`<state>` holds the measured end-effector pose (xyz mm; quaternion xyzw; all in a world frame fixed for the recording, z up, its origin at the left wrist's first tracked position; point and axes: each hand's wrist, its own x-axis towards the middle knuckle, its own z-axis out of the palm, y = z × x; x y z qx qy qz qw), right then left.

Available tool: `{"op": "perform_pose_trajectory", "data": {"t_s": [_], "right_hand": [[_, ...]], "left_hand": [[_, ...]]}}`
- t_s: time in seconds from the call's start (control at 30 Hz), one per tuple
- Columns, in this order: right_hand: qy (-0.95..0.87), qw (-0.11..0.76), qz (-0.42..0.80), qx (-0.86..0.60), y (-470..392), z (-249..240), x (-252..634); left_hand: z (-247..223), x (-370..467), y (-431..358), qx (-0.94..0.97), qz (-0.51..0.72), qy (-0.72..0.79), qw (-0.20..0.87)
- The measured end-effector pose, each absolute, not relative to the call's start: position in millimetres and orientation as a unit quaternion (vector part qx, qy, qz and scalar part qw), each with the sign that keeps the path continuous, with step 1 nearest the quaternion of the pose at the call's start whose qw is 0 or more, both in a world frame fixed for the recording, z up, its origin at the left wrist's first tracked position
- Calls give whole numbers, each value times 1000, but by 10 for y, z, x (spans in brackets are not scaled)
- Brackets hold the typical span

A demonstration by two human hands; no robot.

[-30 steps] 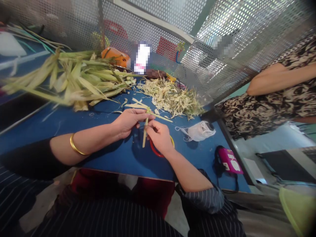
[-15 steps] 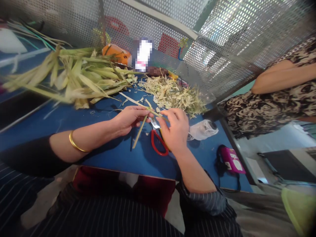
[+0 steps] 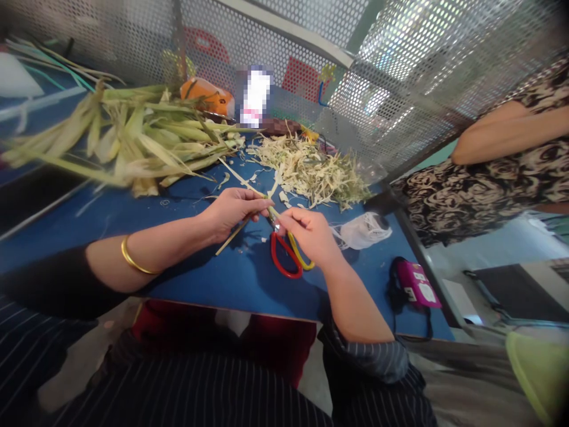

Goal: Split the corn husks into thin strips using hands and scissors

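Thin, pale corn husk strips [image 3: 240, 179] cross one another at my fingertips. My left hand [image 3: 237, 210] pinches them where they meet, and one strip slants down toward me below its fingers. My right hand [image 3: 309, 230] is closed with thumb and forefinger on a strip close to that crossing. Under my hands lie scissors [image 3: 287, 261] with one red and one yellow handle loop; their blades are partly covered by my fingers. Beyond my left hand spreads a heap of long green-yellow husks [image 3: 142, 136]. A pile of short shredded husk scraps [image 3: 311, 169] sits beyond my right hand.
A perforated metal screen [image 3: 284, 41] borders the blue table [image 3: 186, 279] at the back, with an orange packet [image 3: 208, 96] before it. To the right are a white plastic bag [image 3: 362, 231] and a magenta device [image 3: 418, 284] with a strap. A person's arm [image 3: 502, 133] shows at the right.
My right hand has drawn down and toward me, uncovering the scissors' yellow loop. The lower strip has swung to the left, and another strip now points up between my hands.
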<state>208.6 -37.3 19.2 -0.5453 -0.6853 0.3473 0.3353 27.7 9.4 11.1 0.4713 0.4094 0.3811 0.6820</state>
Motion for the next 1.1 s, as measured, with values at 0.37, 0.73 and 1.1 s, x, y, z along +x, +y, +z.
{"op": "perform_pose_trajectory", "data": {"t_s": [0.37, 0.73, 1.1], "right_hand": [[-345, 515, 650, -440, -208, 5, 2038], [-485, 539, 423, -543, -236, 9, 1995], [-650, 413, 378, -514, -274, 158, 2098]], "left_hand": [[185, 300, -1, 484, 264, 335, 764], [173, 346, -63, 552, 259, 384, 693], [222, 334, -140, 609, 221, 357, 673]]}}
